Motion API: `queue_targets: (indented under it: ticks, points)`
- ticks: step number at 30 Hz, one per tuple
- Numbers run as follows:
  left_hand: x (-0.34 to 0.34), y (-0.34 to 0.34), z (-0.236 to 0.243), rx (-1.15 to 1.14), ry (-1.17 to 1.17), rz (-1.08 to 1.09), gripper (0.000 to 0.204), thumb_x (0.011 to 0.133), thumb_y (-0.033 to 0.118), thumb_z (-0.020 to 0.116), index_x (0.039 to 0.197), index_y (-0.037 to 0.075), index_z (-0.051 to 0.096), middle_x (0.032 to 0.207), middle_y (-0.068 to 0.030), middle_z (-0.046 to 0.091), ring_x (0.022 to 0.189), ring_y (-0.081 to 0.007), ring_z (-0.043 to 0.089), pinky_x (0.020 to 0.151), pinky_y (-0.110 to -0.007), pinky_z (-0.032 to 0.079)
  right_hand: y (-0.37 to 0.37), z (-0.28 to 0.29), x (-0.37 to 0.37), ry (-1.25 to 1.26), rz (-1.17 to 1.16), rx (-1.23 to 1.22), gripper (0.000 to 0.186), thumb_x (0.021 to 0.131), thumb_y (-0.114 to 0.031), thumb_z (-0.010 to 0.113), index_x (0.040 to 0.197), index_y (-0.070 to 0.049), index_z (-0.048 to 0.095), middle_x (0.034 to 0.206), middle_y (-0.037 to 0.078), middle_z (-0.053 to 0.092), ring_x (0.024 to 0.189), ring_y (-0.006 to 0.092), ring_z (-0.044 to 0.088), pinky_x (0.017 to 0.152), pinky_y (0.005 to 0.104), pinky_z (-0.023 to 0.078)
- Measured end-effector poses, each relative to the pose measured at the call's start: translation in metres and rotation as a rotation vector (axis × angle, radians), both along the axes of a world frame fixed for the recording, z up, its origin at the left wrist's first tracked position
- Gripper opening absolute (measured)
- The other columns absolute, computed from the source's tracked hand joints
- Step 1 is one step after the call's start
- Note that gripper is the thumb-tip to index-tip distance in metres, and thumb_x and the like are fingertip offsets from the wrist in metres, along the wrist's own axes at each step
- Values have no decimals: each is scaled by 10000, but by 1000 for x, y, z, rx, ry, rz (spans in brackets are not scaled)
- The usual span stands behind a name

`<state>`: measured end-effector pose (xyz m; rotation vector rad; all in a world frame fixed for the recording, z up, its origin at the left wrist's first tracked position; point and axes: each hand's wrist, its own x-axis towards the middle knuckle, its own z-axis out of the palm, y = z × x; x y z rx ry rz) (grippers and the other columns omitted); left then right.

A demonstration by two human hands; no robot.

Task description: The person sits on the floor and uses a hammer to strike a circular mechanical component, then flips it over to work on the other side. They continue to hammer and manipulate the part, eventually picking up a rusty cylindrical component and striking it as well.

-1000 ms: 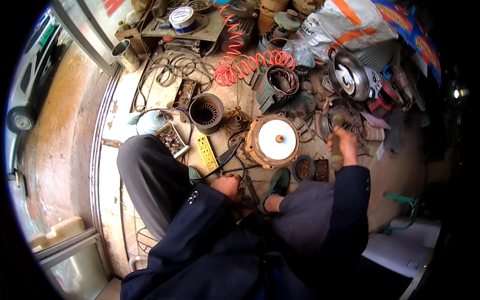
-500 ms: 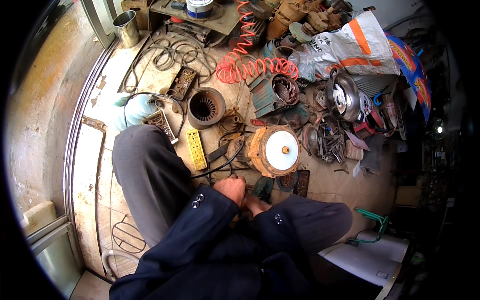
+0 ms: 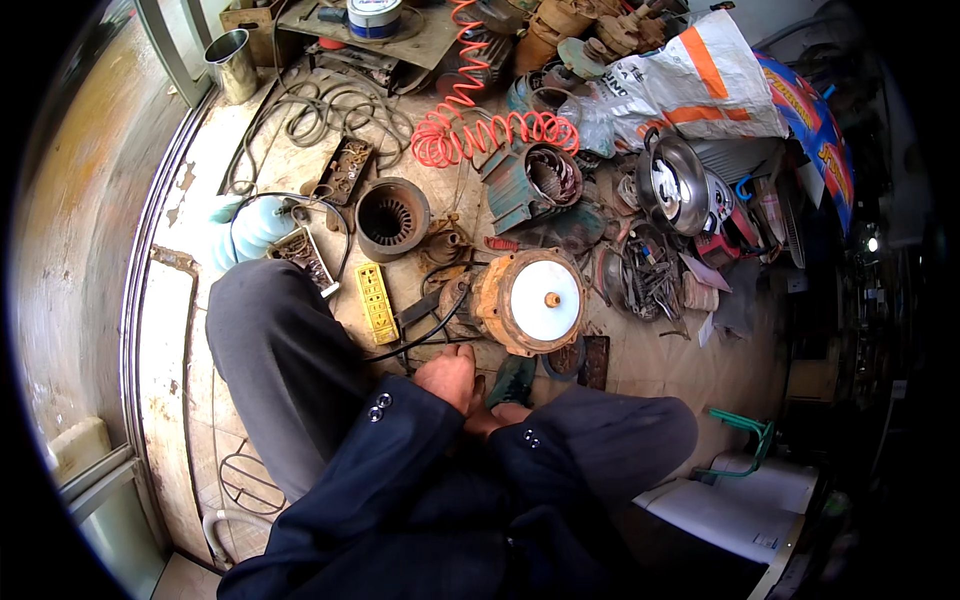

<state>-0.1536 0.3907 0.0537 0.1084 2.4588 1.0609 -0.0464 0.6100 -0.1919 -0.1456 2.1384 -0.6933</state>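
Head view, from the left: a pale blue ribbed part [image 3: 250,228] lies on the floor [image 3: 170,330] by the person's left knee, with a yellow power strip [image 3: 377,302] just beside the trouser leg. Above it sits a round dark stator ring [image 3: 390,215], and a red coiled hose [image 3: 480,135] loops farther up. In the middle, the left hand [image 3: 447,378] rests low between the knees, fingers curled narrow, though whether they grip anything I cannot tell. The right hand [image 3: 497,415] is just beside it, touching it, mostly hidden by the dark sleeve; its fingers cannot be made out. Just above both hands stands an orange motor housing with a white end face [image 3: 530,300], black cable [image 3: 420,340] running to its left. Scrap metal parts [image 3: 645,280] lie to its right.
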Motion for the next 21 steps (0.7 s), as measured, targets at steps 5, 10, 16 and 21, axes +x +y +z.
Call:
queue_targets:
  ticks: [5, 10, 16, 21]
  points:
    - [-9, 2, 8, 63, 8, 86, 660, 821, 242, 789, 1348, -42, 509, 1255, -274, 606, 1141, -452, 623, 947, -499, 536, 0, 56, -41, -89, -515, 270, 334, 834, -247, 705, 999, 37, 766, 991, 259, 750, 961, 398, 739, 832, 477, 566]
    - [-10, 6, 2, 209, 250, 200, 946, 795, 216, 829, 1513, -115, 309, 1441, -325, 472, 1322, -477, 484, 1120, -467, 433, 47, 126, -86, 362, -1319, -80, 419, 793, -5, 700, 1206, 69, 692, 1049, 220, 759, 1028, 307, 730, 907, 411, 561]
    - [-13, 20, -1, 284, 274, 277, 948, 741, 86, 804, 1554, -22, 328, 1508, -310, 434, 1415, -470, 420, 1189, -467, 374, 20, 259, -117, 621, -800, -232, 1188, 718, 22, 841, 1633, -2, 83, 1580, 275, 359, 1438, 347, 418, 1050, 399, 488]
    - [-17, 25, -9, 314, 301, 277, 863, 748, -15, 708, 1543, 0, 373, 1513, -313, 434, 1416, -482, 422, 1195, -472, 370, -18, 270, -120, 746, -698, -152, 1423, 585, -121, 998, 1615, 40, 30, 1590, 304, 291, 1483, 379, 332, 1222, 436, 306]
